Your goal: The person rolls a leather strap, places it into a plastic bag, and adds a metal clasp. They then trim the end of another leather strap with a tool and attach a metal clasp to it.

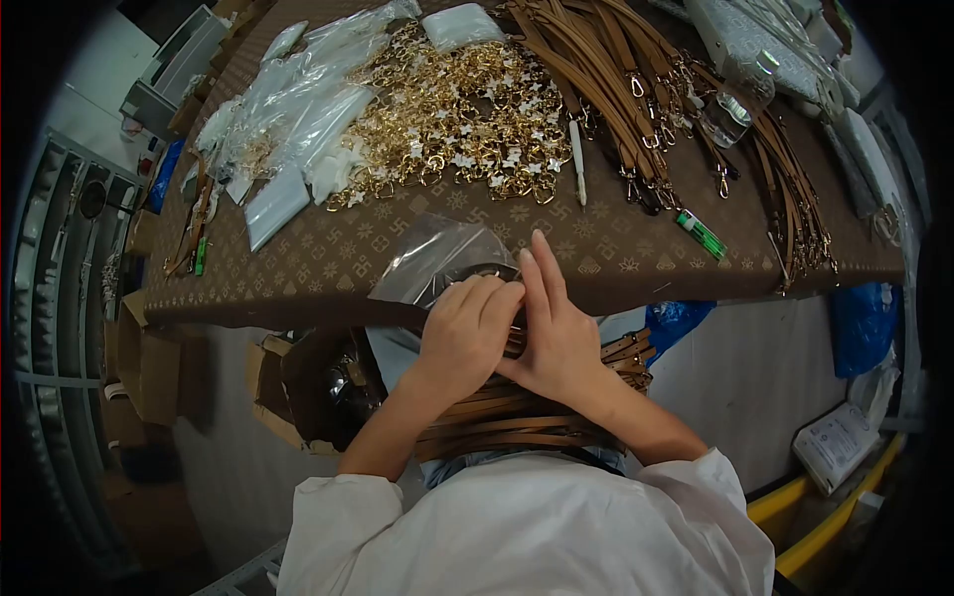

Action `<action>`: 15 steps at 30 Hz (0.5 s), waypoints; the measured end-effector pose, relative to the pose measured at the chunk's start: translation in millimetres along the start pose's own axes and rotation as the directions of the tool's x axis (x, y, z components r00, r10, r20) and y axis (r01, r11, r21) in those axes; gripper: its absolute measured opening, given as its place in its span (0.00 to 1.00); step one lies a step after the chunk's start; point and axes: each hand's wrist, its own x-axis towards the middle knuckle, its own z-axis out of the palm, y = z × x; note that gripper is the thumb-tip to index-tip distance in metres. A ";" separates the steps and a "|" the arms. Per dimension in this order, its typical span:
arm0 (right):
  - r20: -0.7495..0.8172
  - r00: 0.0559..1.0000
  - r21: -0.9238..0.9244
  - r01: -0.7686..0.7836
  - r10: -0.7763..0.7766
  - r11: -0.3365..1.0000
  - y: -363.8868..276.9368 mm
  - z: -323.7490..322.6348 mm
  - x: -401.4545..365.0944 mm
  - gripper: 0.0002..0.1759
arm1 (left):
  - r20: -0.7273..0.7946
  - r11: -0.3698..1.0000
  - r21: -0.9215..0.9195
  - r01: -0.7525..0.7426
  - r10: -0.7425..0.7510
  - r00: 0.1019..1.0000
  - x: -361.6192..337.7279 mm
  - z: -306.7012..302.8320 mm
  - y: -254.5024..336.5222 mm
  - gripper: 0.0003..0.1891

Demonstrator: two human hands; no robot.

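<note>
Both of my hands meet at the table's front edge, over a clear plastic bag (437,260) with something dark and coiled inside or beneath it. My left hand (467,328) has its fingers curled down on the bag's right part; what they grip is hidden. My right hand (556,333) touches the left one, with two fingers stretched upward and the thumb low near the dark item. Brown leather straps (507,409) lie across my lap under my wrists.
Gold chain pieces (467,119) are heaped on the brown patterned tablecloth (328,283), beside plastic bags (308,109). More brown straps (606,70), a white pen-like tool (578,164), a green lighter (702,234) and a clear bottle (737,104) lie rightward. An open cardboard box (273,382) stands below.
</note>
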 end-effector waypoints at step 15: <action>0.073 0.997 0.212 -0.019 0.004 0.977 -21.8 -6.1 3.4 0.57 | 0.328 -0.176 -0.932 0.316 -0.778 0.536 -39.5 13.5 0.8 0.19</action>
